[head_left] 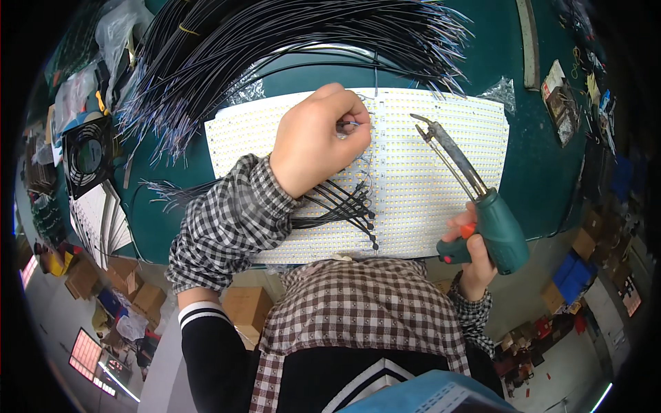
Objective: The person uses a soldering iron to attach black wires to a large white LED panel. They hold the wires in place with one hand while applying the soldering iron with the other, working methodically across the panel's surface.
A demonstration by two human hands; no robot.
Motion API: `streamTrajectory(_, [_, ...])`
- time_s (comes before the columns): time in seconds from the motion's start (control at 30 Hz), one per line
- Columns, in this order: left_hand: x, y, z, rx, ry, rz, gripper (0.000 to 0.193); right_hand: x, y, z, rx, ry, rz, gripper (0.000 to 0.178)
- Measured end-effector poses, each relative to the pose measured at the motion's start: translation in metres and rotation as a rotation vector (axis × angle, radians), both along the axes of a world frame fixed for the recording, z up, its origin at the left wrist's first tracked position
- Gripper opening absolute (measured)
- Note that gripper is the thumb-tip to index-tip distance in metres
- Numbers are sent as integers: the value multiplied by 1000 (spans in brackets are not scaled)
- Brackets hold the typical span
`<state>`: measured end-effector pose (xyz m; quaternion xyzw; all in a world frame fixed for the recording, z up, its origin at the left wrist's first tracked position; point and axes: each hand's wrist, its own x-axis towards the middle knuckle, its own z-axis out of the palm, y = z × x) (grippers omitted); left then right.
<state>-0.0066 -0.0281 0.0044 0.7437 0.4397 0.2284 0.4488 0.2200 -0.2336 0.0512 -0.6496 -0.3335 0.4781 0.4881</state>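
Held the soldering gun in the right hand over LED panels on the counter; pinched apparently a wire end in the left hand. Looked partway along, with black cables on the panels, a cable bundle left.

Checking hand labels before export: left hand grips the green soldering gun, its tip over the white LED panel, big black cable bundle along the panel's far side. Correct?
Not the left hand: in the head view, the right hand grips the green soldering gun. The rest stands.
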Motion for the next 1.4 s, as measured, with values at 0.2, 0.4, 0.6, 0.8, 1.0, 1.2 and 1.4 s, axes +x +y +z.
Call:
streamTrajectory(0.2, [3,-6,-1,40,32,13,9,1,-2,4,-8,-8,34,61])
streamTrajectory(0.4, [5,-7,2,117,106,-14,8,-1,-3,10,-79,-21,70,59])
streamTrajectory(0.6, [6,-9,2,127,85,-1,9,-7,-3,15,-141,-60,119,55])
streamTrajectory(0.8, [5,-11,0,170,59,9,10,-5,-5,13,-189,-69,159,51])
streamTrajectory(1.0, [6,-13,-1,210,62,11,13,-2,-8,9,-208,-101,187,48])
streamTrajectory(1.2, [7,-13,-3,203,38,10,15,-7,-2,8,-185,-111,87,40])
streamTrajectory(1.4, [7,-13,-2,206,53,8,15,-6,-7,1,-186,-185,114,35])
